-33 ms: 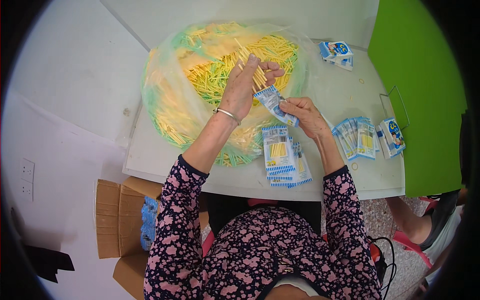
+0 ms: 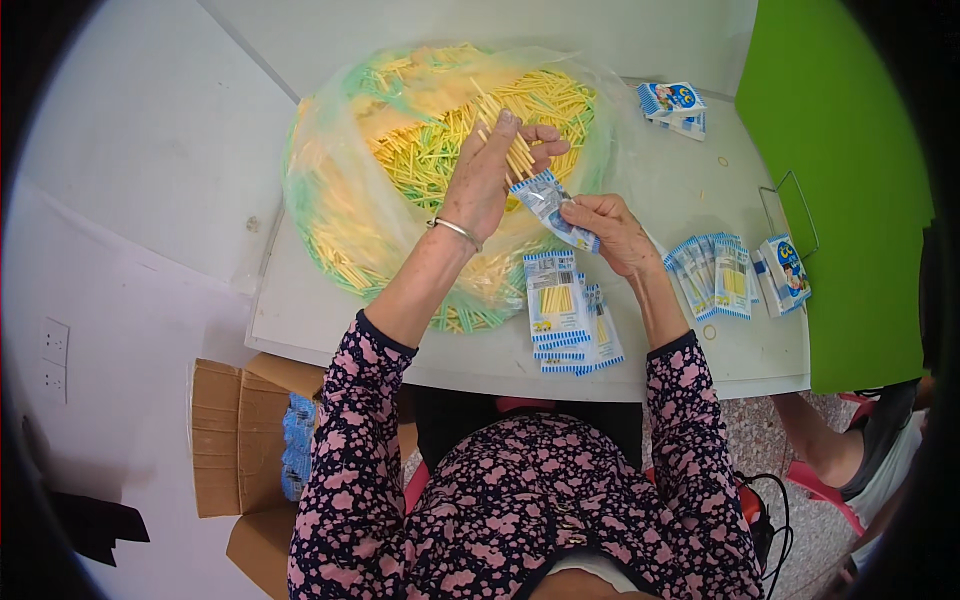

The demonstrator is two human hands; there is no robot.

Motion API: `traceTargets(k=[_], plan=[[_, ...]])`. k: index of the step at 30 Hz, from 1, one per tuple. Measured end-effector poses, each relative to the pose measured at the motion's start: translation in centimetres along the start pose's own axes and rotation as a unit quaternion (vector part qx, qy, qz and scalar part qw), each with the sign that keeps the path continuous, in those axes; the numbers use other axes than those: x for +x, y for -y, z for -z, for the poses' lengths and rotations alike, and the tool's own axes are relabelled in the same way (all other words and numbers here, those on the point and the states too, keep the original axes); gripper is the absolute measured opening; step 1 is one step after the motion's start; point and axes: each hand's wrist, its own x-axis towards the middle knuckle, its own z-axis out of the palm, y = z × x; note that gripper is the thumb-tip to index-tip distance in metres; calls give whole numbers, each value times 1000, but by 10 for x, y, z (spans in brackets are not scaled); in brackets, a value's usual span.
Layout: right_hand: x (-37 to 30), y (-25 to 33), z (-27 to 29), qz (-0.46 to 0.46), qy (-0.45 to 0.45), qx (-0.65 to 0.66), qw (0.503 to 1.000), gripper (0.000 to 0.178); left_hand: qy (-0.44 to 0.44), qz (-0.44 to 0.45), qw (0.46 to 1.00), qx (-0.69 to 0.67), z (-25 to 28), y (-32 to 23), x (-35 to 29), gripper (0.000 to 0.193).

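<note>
My left hand (image 2: 490,165) is closed round a small bundle of pale yellow sticks (image 2: 517,152), thumb on top and fingertips curled behind. The sticks' lower ends meet the upper end of a small blue-and-white clear packet (image 2: 552,208); how far they reach inside, I cannot tell. My right hand (image 2: 617,232) pinches that packet near its lower end between thumb and fingers. Under and behind my left hand lies a large clear plastic bag (image 2: 335,205), open at the top and full of loose yellow and green sticks (image 2: 420,165).
Filled packets (image 2: 557,312) lie stacked near the table's front edge, with a fanned row of packets (image 2: 715,275) farther right. Beside it stand bundled packets (image 2: 785,275); more packets (image 2: 672,103) lie at the back. A wire handle (image 2: 800,210) juts from the green panel (image 2: 850,200). A cardboard box (image 2: 215,440) sits lower left.
</note>
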Motion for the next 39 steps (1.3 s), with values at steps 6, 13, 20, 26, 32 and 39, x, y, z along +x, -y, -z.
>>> traceTargets(k=[6, 13, 20, 26, 32, 39], plan=[[-2, 0, -1, -6, -3, -42, 999, 23, -23, 19, 998, -48, -1, 10, -2, 29], [-9, 9, -3, -7, -6, -104, 995, 23, -18, 17, 997, -70, 4, 12, 2, 27], [-10, 9, -4, -11, 1, -90, 996, 23, -14, 23, 999, -39, 0, 10, 0, 29], [-11, 1, 0, -7, -4, -54, 999, 23, -36, 22, 999, -22, 0, 22, -8, 33], [-11, -5, 3, -6, -2, -25, 1000, 26, -65, -8, 998, -11, -9, 23, -17, 35], [-14, -6, 3, 7, -22, -9, 1000, 26, -29, -23, 998, 51, -6, 27, -24, 43]])
